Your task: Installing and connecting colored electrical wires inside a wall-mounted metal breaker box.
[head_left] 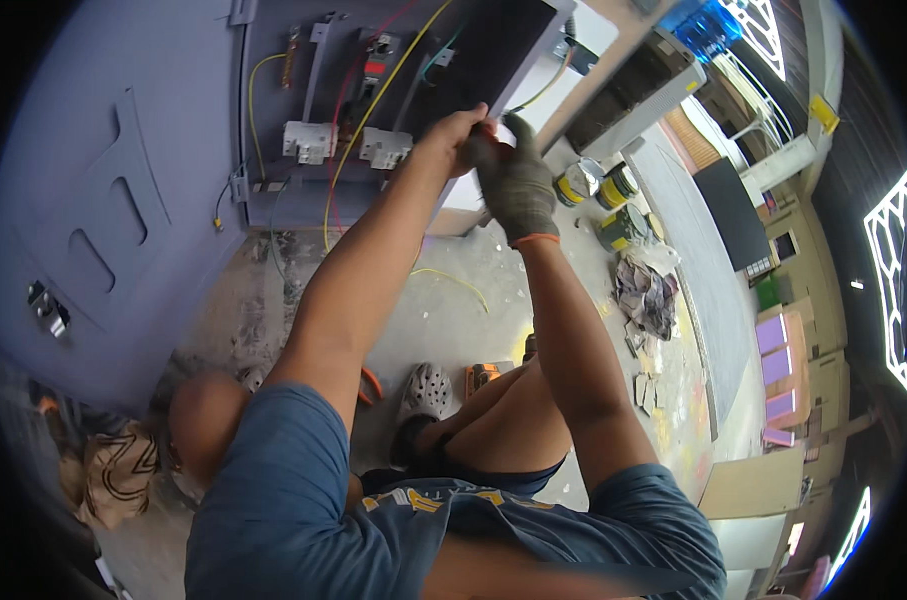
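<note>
Both my arms reach up to the right edge of an open grey metal electrical cabinet (325,215). My bare left hand (455,138) is closed, meeting my right hand at the edge. A dark green work glove with an orange cuff covers my right hand (516,185), its fingers curled and slightly blurred. Something small and reddish shows between the hands; its kind is hidden. Inside the cabinet are white breaker-like modules (309,142), a device with a red part (375,68) and a copper-coloured terminal bar (290,58). A long yellow wire (378,95) hangs loosely across them, beside thin red ones.
The cabinet door (103,200) stands wide at left. On the floor lie orange-handled pliers (372,386), an orange tool (481,377) by my shoe and a yellow wire piece (458,278). Paint cans (577,184) and crumpled paper (645,295) sit at right. A person's head (205,420) is low left.
</note>
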The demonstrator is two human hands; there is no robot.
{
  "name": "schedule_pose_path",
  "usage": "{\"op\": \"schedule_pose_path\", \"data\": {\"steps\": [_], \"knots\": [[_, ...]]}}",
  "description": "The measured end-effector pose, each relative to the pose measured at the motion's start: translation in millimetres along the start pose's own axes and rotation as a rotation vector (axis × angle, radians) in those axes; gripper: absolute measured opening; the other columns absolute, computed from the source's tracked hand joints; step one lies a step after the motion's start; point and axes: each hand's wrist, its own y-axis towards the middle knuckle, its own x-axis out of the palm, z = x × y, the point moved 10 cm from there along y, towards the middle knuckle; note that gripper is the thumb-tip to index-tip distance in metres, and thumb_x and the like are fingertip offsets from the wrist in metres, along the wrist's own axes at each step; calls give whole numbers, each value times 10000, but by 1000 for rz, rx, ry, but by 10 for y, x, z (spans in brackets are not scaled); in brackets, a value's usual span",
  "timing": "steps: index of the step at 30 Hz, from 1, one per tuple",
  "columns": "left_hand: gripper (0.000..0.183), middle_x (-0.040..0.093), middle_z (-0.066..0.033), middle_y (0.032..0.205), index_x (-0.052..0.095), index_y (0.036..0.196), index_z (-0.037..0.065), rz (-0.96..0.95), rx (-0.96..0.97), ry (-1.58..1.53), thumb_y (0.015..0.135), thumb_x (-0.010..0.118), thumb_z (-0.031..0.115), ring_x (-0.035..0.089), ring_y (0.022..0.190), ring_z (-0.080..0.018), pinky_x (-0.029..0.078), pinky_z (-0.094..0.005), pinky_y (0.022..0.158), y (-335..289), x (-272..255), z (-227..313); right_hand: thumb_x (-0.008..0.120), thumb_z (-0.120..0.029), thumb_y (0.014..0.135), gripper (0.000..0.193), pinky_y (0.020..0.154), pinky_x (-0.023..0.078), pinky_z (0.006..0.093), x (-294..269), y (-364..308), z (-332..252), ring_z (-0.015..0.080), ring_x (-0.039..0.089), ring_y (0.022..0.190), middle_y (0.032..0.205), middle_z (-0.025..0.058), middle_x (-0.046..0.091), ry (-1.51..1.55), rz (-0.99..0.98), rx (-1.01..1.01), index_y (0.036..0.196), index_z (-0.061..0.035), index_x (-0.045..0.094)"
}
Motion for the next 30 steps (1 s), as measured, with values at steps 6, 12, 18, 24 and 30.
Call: {"op": "schedule_pose_path", "data": {"steps": [6,12,18,24,30], "knots": [[350,650,-50,835,626,980,33,-153,12,-59,1021,509,360,650,832,-209,524,-364,857,-143,-88,106,630,-214,880,252,741,511,478,208,-55,39,386,648,823,947,217,652,-27,-4,48,1097,-87,623],[310,674,-58,907,630,971,50,-90,88,135,993,558,351,646,879,-200,511,-367,861,-348,173,-15,573,-291,921,309,793,503,495,117,-127,-176,410,621,935,881,211,665,-285,40,-254,1174,-116,599],[244,646,-37,891,609,946,52,9,175,-16,980,594,293,639,858,-168,527,-327,829,-409,6,155,515,-457,962,478,802,512,453,66,-111,88,367,671,933,952,201,703,-22,62,47,1203,-53,604],[267,671,-51,927,612,934,68,24,169,104,970,607,332,643,843,-171,515,-321,800,-410,109,143,636,-233,900,156,736,513,442,14,-162,-473,365,635,874,975,159,664,-376,88,-431,1024,-153,689],[288,634,-60,851,594,959,55,-5,195,-55,947,639,339,640,807,-199,523,-343,775,-296,55,116,666,-241,869,361,852,504,469,-12,-182,-312,417,620,964,1040,204,641,-222,72,-235,1215,-160,606]]}}
